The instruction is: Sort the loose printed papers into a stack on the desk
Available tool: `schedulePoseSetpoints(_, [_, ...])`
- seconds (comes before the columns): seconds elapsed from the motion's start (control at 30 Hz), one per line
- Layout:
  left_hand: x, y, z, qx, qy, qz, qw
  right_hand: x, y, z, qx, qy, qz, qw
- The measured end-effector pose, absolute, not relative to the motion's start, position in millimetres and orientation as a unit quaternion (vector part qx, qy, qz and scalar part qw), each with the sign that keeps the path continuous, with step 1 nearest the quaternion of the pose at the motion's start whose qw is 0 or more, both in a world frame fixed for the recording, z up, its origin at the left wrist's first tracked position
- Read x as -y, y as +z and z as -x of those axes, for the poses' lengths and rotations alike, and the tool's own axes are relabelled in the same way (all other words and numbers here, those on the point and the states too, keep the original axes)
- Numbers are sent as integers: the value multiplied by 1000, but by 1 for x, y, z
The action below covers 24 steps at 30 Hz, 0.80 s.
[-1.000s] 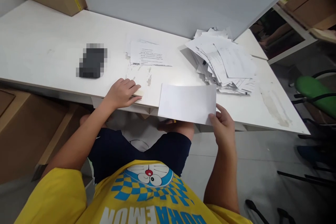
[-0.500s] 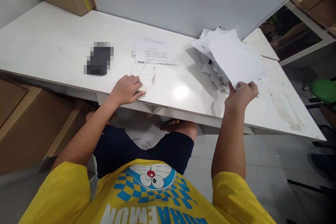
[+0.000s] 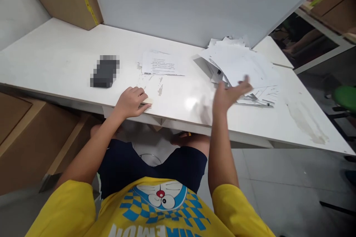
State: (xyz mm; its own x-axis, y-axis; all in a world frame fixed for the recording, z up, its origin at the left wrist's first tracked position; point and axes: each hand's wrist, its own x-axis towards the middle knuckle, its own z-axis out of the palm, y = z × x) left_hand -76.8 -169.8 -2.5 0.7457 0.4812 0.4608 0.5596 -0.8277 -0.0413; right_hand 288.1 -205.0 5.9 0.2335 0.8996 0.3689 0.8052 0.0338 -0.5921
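Observation:
My left hand (image 3: pixel 131 102) rests at the front edge of the white table, fingers closed around a small cream-coloured block (image 3: pixel 148 101) whose kind I cannot make out. Over the front of a messy stack of paper sheets (image 3: pixel 239 61), my right hand (image 3: pixel 229 94) is spread, slightly blurred, with nothing visible in it. Ahead of my left hand lies a small pile of printed sheets (image 3: pixel 160 62), with greyish smudges on the tabletop just in front of it.
A dark pixelated object (image 3: pixel 105 72) lies left on the white table (image 3: pixel 63 50). A cardboard box (image 3: pixel 72 0) stands at the back left against the grey partition (image 3: pixel 180 7). More cardboard (image 3: pixel 36 144) is below left. A brown stain (image 3: pixel 308 122) marks the table's right end.
My right hand has let go of the top sheet's near edge and moved left, its fingers now spread. That sheet now lies flatter on the stack. My left hand keeps its hold.

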Motion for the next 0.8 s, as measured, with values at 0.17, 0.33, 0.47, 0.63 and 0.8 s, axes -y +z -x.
schedulePoseSetpoints(0.17, [172,-2,78,281,-233,925,106,134,-10,-226,683,80,666,289])
schedulePoseSetpoints(0.33, [175,-3,81,290,-241,918,124,86,-11,-216,695,81,677,230])
schedulePoseSetpoints(0.47, [175,-5,83,302,-241,916,110,91,-15,-220,701,11,678,219])
schedulePoseSetpoints(0.63, [175,-4,82,308,-236,914,119,101,-16,-220,684,-35,695,220])
schedulePoseSetpoints(0.8, [176,-4,82,303,-237,914,130,120,-6,-224,674,-56,694,248])
